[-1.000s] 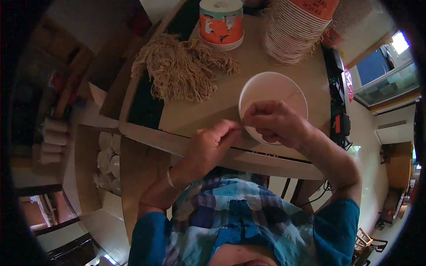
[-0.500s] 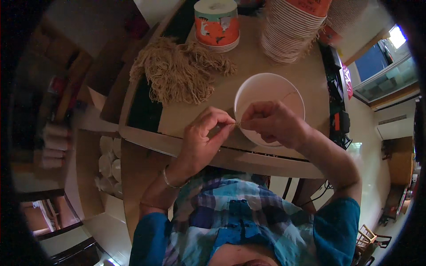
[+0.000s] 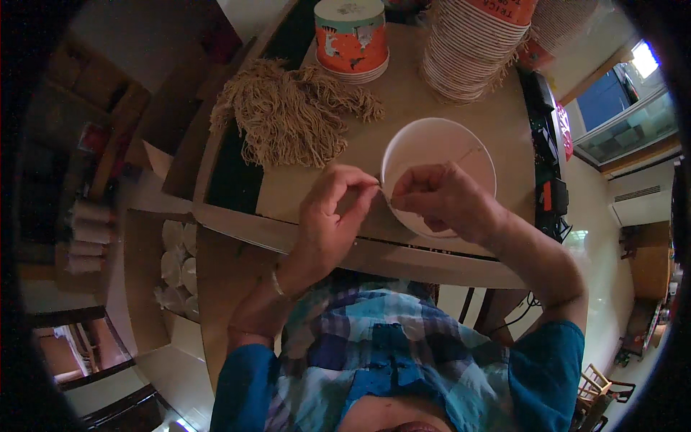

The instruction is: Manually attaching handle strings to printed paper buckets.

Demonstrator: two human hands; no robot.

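A white paper bucket (image 3: pixel 471 137) lies with its open mouth facing up toward me near the table's front edge. My left hand (image 3: pixel 332 216) pinches a thin bit of tan twine just outside the bucket's left rim. Over the mouth, my right hand (image 3: pixel 446 200) has thumb and forefinger pressed together on the same twine, a short distance from the left fingertips. A loose twine end (image 3: pixel 469 154) shows against the inside of the bucket, beyond my right hand. The fingers hide most of the twine between them.
A tangled heap of tan twine (image 3: pixel 291 115) lies at the left of the cardboard-topped table. Behind it stand an upturned orange and teal bucket (image 3: pixel 351 43) and a tall stack of nested buckets (image 3: pixel 468 57). A carton of white rolls (image 3: pixel 173 263) is at lower left.
My left hand has risen slightly along the bucket's rim, away from my right fingertips. The right hand has hardly moved, and the bucket stays in place.
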